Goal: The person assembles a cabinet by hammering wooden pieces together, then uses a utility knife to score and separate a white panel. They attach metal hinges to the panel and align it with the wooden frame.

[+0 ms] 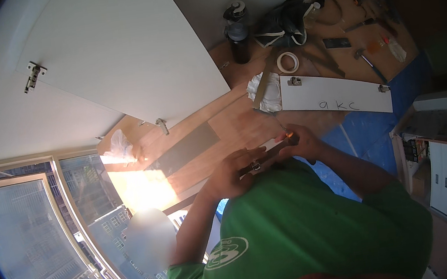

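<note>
Inspection found the left hand (233, 173) clenched around a narrow wooden strip (267, 155) held at chest height, the right hand (303, 142) grasping its two-o'clock end; a fitting step appeared underway, the next move likely requiring steady alignment of the small metal fitting (255, 165).

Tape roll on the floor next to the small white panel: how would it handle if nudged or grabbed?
The tape roll lies flat on its side on the wood floor, so a nudge would probably slide it, not roll it. It is a thin open ring, likely light and easy to hook. Set on edge, it would likely roll. The small white panel lies just below it.
</note>
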`<control>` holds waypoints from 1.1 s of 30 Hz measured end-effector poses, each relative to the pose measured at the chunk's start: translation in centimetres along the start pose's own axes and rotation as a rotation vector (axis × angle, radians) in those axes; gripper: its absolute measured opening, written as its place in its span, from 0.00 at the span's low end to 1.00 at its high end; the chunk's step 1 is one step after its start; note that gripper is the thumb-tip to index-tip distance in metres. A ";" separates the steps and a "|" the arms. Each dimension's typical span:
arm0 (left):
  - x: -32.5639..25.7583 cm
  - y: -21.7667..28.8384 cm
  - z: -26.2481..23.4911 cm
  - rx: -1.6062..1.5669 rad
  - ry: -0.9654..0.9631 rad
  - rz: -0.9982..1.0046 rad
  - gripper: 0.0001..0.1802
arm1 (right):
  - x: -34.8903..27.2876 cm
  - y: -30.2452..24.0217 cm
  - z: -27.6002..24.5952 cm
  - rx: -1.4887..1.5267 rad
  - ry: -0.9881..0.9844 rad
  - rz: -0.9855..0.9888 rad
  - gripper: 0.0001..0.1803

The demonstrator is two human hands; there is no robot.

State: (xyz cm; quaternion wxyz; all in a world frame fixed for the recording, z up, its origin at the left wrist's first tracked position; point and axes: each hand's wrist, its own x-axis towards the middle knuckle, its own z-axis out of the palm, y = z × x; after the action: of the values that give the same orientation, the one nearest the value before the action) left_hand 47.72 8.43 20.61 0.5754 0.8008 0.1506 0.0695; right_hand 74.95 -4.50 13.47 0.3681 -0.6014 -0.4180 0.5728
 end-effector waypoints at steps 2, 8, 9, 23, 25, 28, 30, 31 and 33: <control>-1.4 0.8 -0.7 0.001 0.064 0.008 0.41 | 0.3 -0.3 -0.1 -0.063 -0.022 0.057 0.22; -12.4 -1.5 -3.3 0.497 0.952 -0.271 0.36 | -0.4 0.5 0.7 0.078 -0.016 0.070 0.24; -14.8 -2.0 -4.5 0.657 1.140 -0.333 0.34 | -0.4 1.8 0.5 0.119 0.003 0.018 0.24; -33.3 -11.0 -12.2 0.514 1.048 -1.575 0.38 | 0.6 0.9 -1.1 -0.020 -0.059 0.082 0.26; -33.5 -11.3 -12.5 0.448 1.052 -1.604 0.36 | 0.7 0.5 -1.1 -0.025 -0.063 0.082 0.26; -34.3 -12.4 -11.7 0.497 1.131 -1.551 0.33 | 0.7 0.6 -1.1 -0.015 -0.064 0.098 0.25; -34.7 -12.1 -11.6 0.461 1.186 -1.508 0.32 | 0.6 0.6 -0.9 -0.015 -0.068 0.084 0.26; -34.8 -12.0 -11.3 0.431 1.238 -1.488 0.31 | 0.5 0.5 -0.8 -0.020 -0.074 0.064 0.26; -34.6 -11.7 -11.2 0.377 1.337 -1.436 0.30 | 0.2 0.4 -0.5 -0.046 -0.089 0.034 0.26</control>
State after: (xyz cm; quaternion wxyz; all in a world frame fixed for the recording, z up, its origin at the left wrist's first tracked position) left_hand 9.93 10.85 15.39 0.1417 0.3944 0.9004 0.1164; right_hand 75.49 -4.45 13.10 0.3254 -0.5904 -0.4368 0.5956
